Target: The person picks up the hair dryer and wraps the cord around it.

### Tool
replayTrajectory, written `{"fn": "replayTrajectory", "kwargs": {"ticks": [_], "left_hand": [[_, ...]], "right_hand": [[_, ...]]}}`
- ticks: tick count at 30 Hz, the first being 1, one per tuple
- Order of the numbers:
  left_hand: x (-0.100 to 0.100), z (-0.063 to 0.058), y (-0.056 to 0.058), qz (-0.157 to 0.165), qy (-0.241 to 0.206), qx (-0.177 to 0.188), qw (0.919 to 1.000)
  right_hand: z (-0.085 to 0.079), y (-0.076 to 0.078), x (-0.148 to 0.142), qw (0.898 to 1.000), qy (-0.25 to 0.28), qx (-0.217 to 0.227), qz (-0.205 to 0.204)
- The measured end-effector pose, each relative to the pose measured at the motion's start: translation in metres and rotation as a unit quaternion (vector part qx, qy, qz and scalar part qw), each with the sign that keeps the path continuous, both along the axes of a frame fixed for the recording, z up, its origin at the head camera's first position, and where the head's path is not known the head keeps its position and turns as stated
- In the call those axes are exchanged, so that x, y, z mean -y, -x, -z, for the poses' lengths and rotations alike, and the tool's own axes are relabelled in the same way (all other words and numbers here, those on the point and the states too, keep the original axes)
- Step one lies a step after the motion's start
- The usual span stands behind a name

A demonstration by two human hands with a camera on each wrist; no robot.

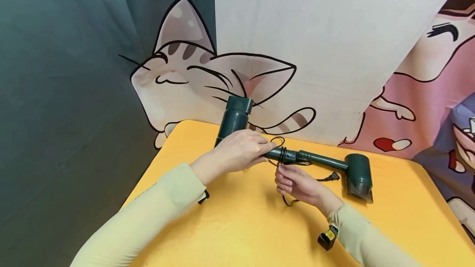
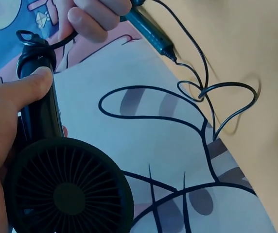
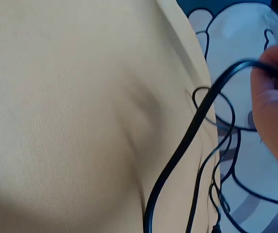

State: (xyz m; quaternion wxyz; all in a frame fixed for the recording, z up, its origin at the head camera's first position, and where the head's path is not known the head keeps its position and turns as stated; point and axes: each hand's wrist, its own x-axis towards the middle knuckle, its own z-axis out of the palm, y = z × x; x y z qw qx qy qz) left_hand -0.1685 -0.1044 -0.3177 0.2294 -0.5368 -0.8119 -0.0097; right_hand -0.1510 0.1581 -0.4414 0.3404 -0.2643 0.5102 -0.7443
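Note:
My left hand (image 1: 241, 149) grips the handle of a dark green hair dryer (image 1: 234, 119), its barrel tilted up toward the back of the table. In the left wrist view the hair dryer's round ribbed grille (image 2: 70, 198) faces the camera, and the thumb lies along the handle. Black cord (image 1: 283, 155) is looped about the handle's end. Just below that end, my right hand (image 1: 297, 182) pinches the cord (image 3: 178, 150) between thumb and curled fingers. A second dark green hair dryer (image 1: 358, 170) lies on the table to the right, its handle pointing left.
A yellow cloth covers the table (image 1: 237, 221). Loose loops of thin cord (image 2: 234, 87) lie toward its back edge, and a two-pin plug (image 1: 334, 176) rests near the second hair dryer. Curtains with cartoon cats (image 1: 174, 69) hang close behind.

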Motion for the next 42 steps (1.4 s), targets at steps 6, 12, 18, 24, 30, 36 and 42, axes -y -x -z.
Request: {"fn": "replayTrajectory", "kwargs": {"ticks": [6,12,18,24,30,36,42], "left_hand": [[-0.005,0.006,-0.004,-0.001,0.017,-0.021,0.9996],[-0.009,0.008,-0.008,-0.01,0.046,-0.046,0.9978],[-0.011,0.008,-0.01,-0.009,0.066,-0.052,0.9964],[-0.011,0.008,-0.008,-0.011,0.079,-0.065,0.9947],[-0.014,0.01,-0.006,-0.012,0.095,-0.051,0.9941],[-0.016,0.017,0.0,-0.033,0.104,-0.017,0.9939],[-0.018,0.026,0.006,-0.04,0.106,-0.007,0.9936]], "right_hand": [[0.004,0.013,-0.011,0.999,0.014,0.012,-0.034],[-0.011,0.031,-0.022,0.999,-0.022,-0.013,-0.032],[-0.047,0.055,-0.025,0.964,-0.246,-0.101,0.023],[-0.089,0.067,-0.019,0.913,-0.37,-0.174,0.006],[-0.116,0.069,-0.009,0.864,-0.436,-0.253,-0.013],[-0.123,0.055,-0.006,0.817,-0.441,-0.369,0.032],[-0.117,0.026,-0.003,0.762,-0.457,-0.449,0.09]]}}
